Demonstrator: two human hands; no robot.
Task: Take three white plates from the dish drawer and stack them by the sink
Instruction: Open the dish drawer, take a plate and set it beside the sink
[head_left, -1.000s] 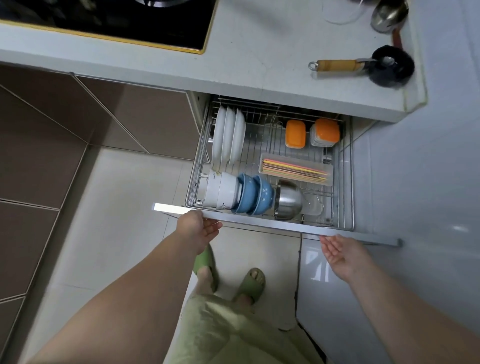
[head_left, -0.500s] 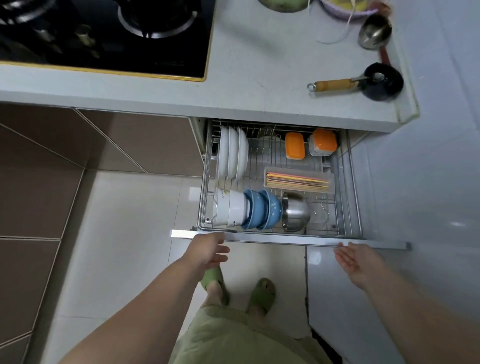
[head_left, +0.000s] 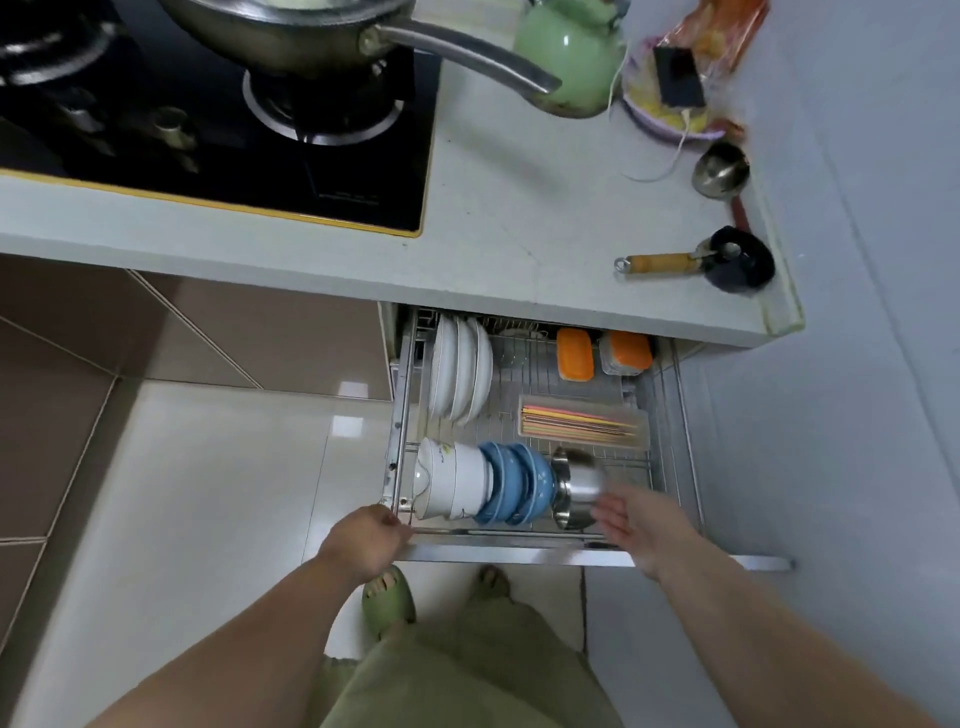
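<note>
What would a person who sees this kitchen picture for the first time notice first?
The open dish drawer under the counter draws the eye, with white plates standing on edge at its back left and blue bowls nested at the front. The left hand is at the drawer's front left corner, while the right hand reaches in open beside a steel pot. On the stove above, a large pan sits on a burner.

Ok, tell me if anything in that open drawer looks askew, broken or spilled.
Nothing stands out. The white plates stand on edge in the drawer rack, the bowls lie nested on their sides in a row, and the chopsticks sit in their tray. No breakage or spill shows.
</note>
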